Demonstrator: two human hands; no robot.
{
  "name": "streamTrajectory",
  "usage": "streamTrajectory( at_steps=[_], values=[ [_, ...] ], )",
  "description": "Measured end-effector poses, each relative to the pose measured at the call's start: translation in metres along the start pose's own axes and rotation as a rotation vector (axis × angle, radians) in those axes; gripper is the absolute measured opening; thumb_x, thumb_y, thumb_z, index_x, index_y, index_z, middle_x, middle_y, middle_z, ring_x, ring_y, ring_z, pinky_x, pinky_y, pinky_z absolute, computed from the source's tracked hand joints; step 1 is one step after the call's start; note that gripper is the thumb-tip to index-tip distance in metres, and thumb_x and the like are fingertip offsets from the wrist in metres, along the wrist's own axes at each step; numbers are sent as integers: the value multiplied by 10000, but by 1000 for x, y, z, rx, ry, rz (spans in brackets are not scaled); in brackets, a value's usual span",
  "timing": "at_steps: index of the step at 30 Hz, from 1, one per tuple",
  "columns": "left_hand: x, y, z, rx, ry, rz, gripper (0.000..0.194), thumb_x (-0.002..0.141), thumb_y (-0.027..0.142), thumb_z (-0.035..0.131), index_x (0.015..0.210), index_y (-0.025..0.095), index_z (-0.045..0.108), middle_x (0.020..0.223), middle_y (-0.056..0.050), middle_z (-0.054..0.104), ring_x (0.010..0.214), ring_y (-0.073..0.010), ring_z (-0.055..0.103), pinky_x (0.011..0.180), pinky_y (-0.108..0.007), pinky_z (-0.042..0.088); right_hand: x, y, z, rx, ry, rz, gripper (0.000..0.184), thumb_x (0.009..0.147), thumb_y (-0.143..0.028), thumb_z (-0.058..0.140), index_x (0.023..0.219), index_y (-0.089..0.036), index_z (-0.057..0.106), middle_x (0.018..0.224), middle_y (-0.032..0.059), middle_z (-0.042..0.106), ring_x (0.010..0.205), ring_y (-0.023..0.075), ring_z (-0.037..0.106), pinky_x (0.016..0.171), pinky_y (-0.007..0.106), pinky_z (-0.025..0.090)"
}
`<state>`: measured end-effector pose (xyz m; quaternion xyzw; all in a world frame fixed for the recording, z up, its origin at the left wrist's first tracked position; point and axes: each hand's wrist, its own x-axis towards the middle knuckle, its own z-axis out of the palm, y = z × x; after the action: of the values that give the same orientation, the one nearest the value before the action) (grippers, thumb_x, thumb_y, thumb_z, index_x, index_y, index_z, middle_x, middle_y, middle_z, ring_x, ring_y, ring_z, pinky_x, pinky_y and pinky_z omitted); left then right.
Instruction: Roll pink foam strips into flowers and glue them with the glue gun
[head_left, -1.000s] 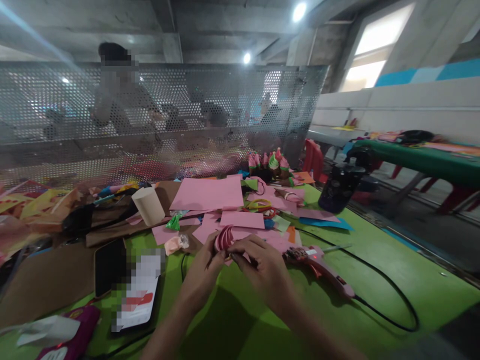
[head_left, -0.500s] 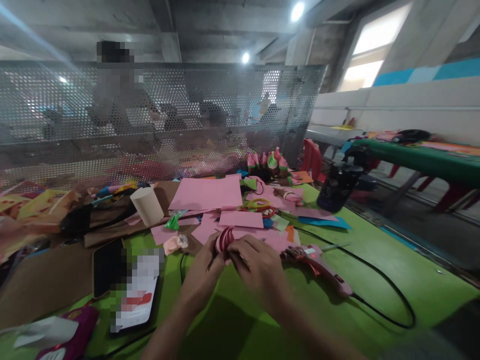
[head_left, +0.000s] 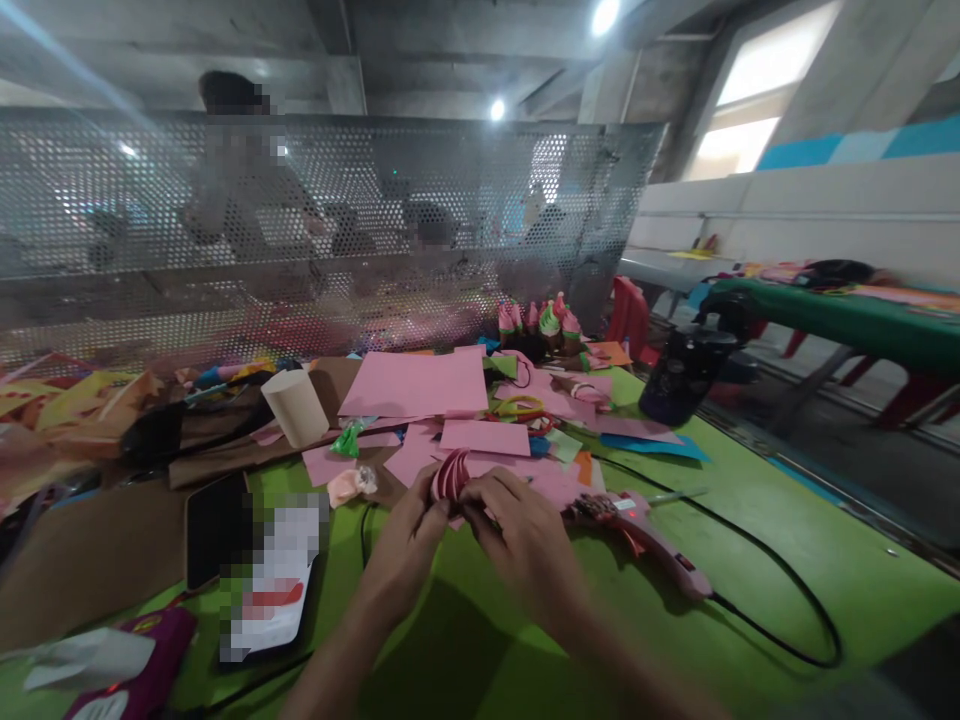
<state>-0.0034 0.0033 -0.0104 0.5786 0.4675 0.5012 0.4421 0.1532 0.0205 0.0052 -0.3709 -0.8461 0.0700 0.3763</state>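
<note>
Between my two hands is a small pink paper swirl point(head_left: 451, 476), layered in curved folds, held above the green table point(head_left: 465, 650). My left hand point(head_left: 405, 540) is closed around its left side, thumb in front. The fingers of my right hand point(head_left: 521, 530) pinch its lower right edge; their tips are partly hidden. Behind the hands lie pink paper sheets point(head_left: 412, 384) and scissors with yellow handles point(head_left: 519, 406). To the right of my right hand rests a pink glue gun point(head_left: 652, 540) with a black cord.
On the left are two phones point(head_left: 217, 530) point(head_left: 277, 590), a purple tissue pack point(head_left: 157, 650) and a white paper roll point(head_left: 295, 408). Finished paper swirls point(head_left: 549, 320) stand at the back, near a perforated metal screen point(head_left: 375, 200). A dark bottle point(head_left: 686, 370) stands at the right edge.
The view has shifted slightly. Both hands keep hold of the pink paper swirl, with only tiny finger movement; the things on the table lie as before.
</note>
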Motion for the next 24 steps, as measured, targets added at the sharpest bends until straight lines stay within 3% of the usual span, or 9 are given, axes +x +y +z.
streamTrajectory(
  at_steps=[10,17,24],
  values=[
    [5,0,-4,-183,-19,-115,470,859,444,510,1257,192,506,1159,-76,624,1020,-229,561,847,-310,439,0,1,-11,130,77,35,113,943,-166,524,921,-199,630,844,50,625,755,187,582,676,283,451],
    [3,6,-3,-189,-9,-119,390,765,216,555,1156,218,557,1074,-19,646,1004,-194,539,873,-269,424,-2,2,-10,190,109,8,123,924,-127,553,943,-208,644,861,36,639,775,174,599,684,266,446],
    [4,3,2,-160,-20,-79,354,822,223,572,1170,222,512,997,-8,590,973,-177,512,917,-284,404,-2,0,-12,199,92,0,189,909,-113,555,1016,-221,665,902,49,678,784,187,624,674,272,473]
  ],
)
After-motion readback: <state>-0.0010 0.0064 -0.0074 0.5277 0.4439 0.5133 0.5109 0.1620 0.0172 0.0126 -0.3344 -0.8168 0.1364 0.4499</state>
